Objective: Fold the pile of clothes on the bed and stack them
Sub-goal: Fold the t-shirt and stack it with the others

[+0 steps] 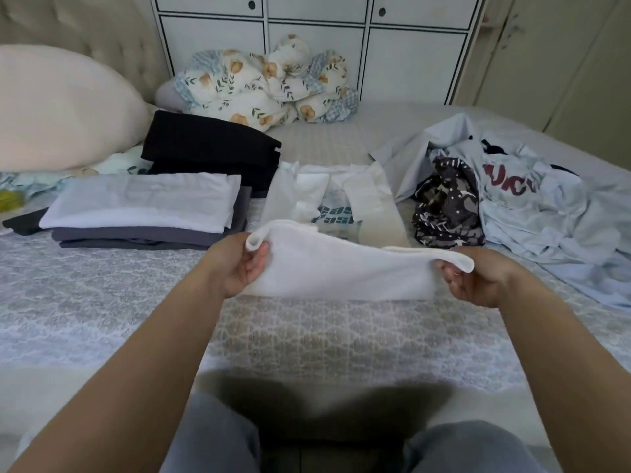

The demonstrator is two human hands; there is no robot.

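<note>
A white T-shirt [345, 268] lies partly folded in the middle of the bed, its lower part lifted off the cover. My left hand [239, 264] pinches its left corner and my right hand [478, 276] pinches its right corner, holding the hem stretched between them. The shirt's upper part [327, 196], with sleeves turned in and a teal print showing, rests flat behind. To the left stands a stack of folded clothes [146, 213]: a white piece on top of grey ones. Behind it sits a folded black garment [211, 145]. An unfolded pile [505, 196] of light blue and patterned clothes lies at the right.
A large cream pillow [61, 107] fills the far left. A crumpled floral blanket [266, 83] lies against white cabinets [314, 35] at the back. The patterned bed cover [341, 339] stretches in front of my hands; my knees in grey trousers [467, 448] are at the bottom edge.
</note>
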